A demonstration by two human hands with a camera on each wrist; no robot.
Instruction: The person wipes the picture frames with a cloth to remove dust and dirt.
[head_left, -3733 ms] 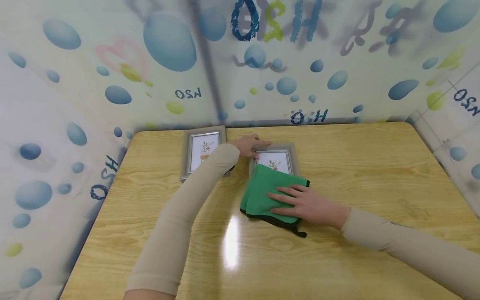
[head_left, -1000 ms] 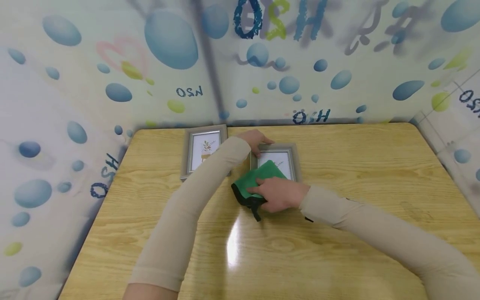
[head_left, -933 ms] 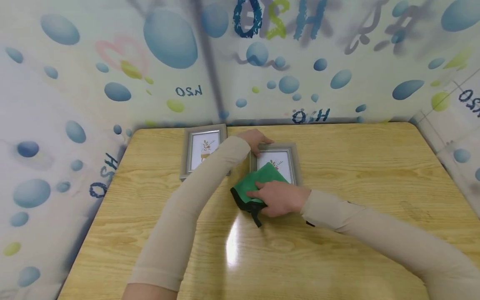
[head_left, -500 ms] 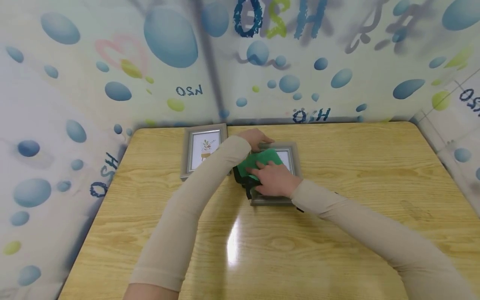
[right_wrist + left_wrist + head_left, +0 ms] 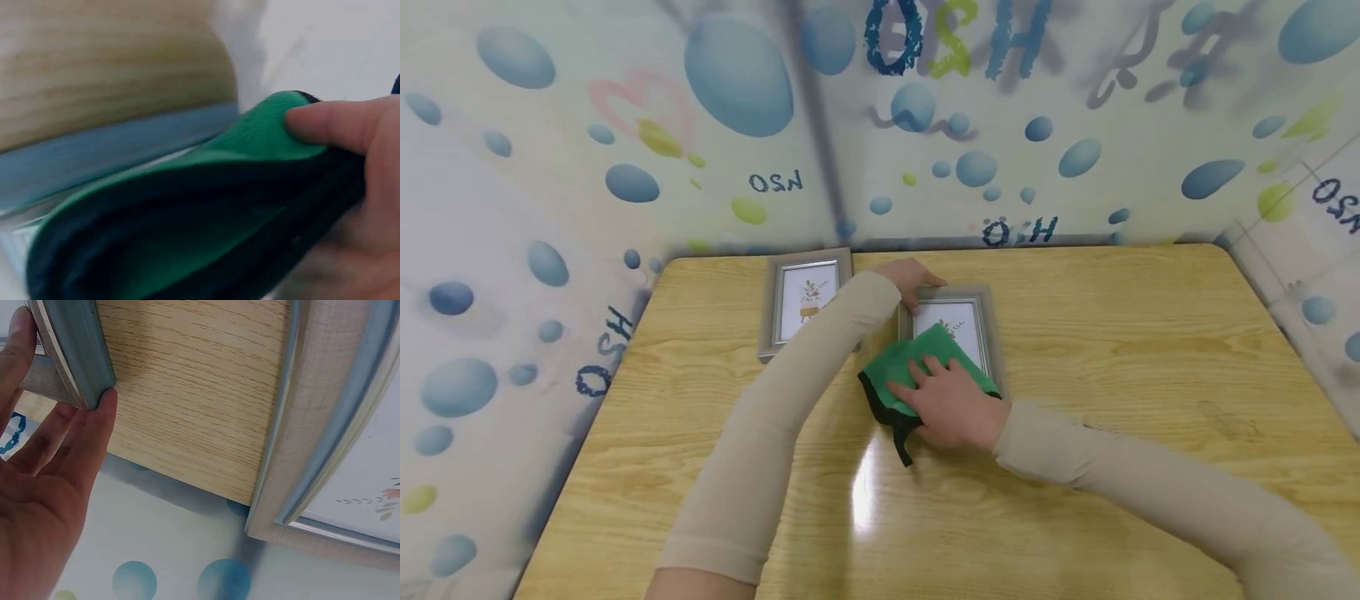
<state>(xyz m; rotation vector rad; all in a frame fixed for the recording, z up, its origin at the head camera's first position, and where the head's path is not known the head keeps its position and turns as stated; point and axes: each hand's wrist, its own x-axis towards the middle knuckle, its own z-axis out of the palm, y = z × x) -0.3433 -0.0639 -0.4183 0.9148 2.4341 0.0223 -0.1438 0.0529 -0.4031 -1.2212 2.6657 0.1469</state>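
My left hand (image 5: 912, 279) holds the far left corner of a grey picture frame (image 5: 991, 321). In the left wrist view its thumb lies on the frame's face, and the fingers (image 5: 87, 440) rest along the outer edge. On the near part of that frame lies a folded green cloth (image 5: 898, 367) with black edging and a hanging loop. My right hand (image 5: 955, 408) holds the cloth against the frame, fingers spread over its top. The right wrist view is blurred, showing the thumb (image 5: 325, 125) on the folded cloth. The frame's near edge is hidden.
A second grey picture frame (image 5: 767, 321), with a plant picture, lies to the left, partly behind my left sleeve. Both frames are on a wooden table (image 5: 1112, 333). A wall (image 5: 850, 150) with printed blue drops stands along the table's far edge.
The cloth and right hand moved up the frame half a second ago and are now back toward its near end, with fingers more spread. The left hand keeps its place.
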